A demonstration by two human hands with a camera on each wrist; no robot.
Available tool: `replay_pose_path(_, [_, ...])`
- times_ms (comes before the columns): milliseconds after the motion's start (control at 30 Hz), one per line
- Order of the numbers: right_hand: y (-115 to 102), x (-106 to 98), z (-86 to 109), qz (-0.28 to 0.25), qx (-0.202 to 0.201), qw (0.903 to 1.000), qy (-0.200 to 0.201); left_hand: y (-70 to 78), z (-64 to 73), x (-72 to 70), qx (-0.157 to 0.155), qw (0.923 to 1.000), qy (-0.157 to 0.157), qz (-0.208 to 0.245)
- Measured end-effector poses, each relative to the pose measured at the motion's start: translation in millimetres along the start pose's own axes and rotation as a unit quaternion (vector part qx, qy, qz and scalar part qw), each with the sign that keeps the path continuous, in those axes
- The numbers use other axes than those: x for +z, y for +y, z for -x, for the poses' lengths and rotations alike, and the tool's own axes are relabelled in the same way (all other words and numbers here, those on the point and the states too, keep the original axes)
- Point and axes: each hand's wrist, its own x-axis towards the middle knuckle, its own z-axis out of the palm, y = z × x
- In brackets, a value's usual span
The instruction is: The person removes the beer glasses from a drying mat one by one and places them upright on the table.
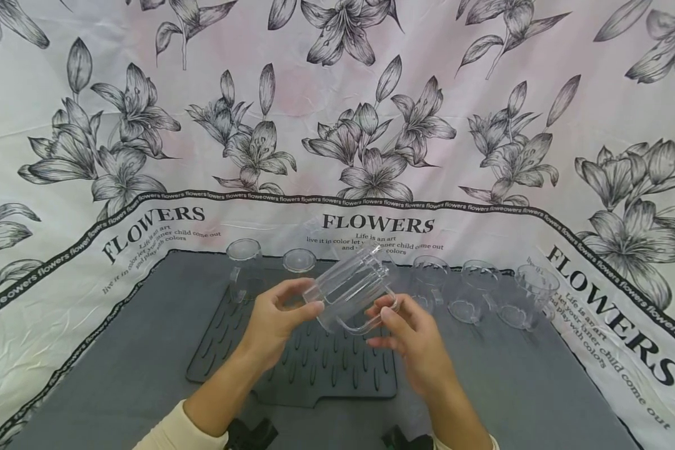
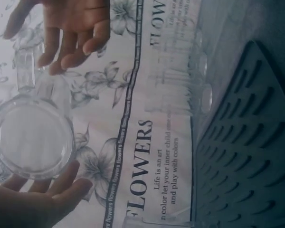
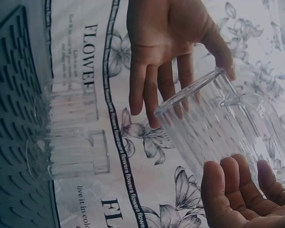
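A clear glass mug (image 1: 349, 290) is held up tilted over the black ridged mat (image 1: 337, 381). My left hand (image 1: 272, 322) grips its lower-left end between thumb and fingers. On the other side, my right hand (image 1: 413, 334) has thumb and forefinger at the mug's handle, its other fingers loosely bent. The left wrist view shows the round end of the mug (image 2: 33, 137) facing the camera, with left fingertips beneath it. In the right wrist view, the ribbed wall of the mug (image 3: 204, 128) lies between both hands.
Two clear mugs stand at the mat's back left, one at the far corner (image 1: 244, 272) and one nearer the middle (image 1: 299, 261). Three more line the back right, including the rightmost mug (image 1: 525, 300). Behind the grey table (image 1: 129, 350) hangs a flower-printed cloth (image 1: 247, 144).
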Motion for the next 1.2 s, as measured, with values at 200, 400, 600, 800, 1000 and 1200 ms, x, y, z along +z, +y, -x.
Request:
replay_pose_path(200, [-2.1, -2.8, 1.1, -0.016, -0.013, 0.9994, -0.026, -3.1, 0.2, -1.4, 0.002, 0.9987, -0.051, 0.005])
replay_pose_path(400, [-2.7, -4.7, 1.6, -0.047, -0.017, 0.9973, -0.053, -7.5, -0.1, -3.8, 0.003, 0.9957, -0.089, -0.027])
replay_pose_path(600, [-3.6, -4.6, 2.5, -0.077, -0.020, 0.9942, -0.073, -11.4, -0.6, -4.1, 0.011, 0.9912, -0.100, -0.086])
replay_pose_path(800, [-4.0, -2.0, 2.7, -0.093, -0.027, 0.9906, -0.098, -17.4, -0.8, -2.6, 0.051, 0.9790, -0.100, -0.170])
replay_pose_path(1000, [-2.8, 3.0, 1.9, -0.091, -0.034, 0.9913, -0.089, -23.0, 1.4, -3.2, 0.092, 0.9716, -0.087, -0.200])
replay_pose_path(1200, [-1.0, 3.6, 6.9, -0.098, -0.040, 0.9919, -0.070, -26.1, 2.5, -3.4, 0.118, 0.9610, -0.089, -0.234])
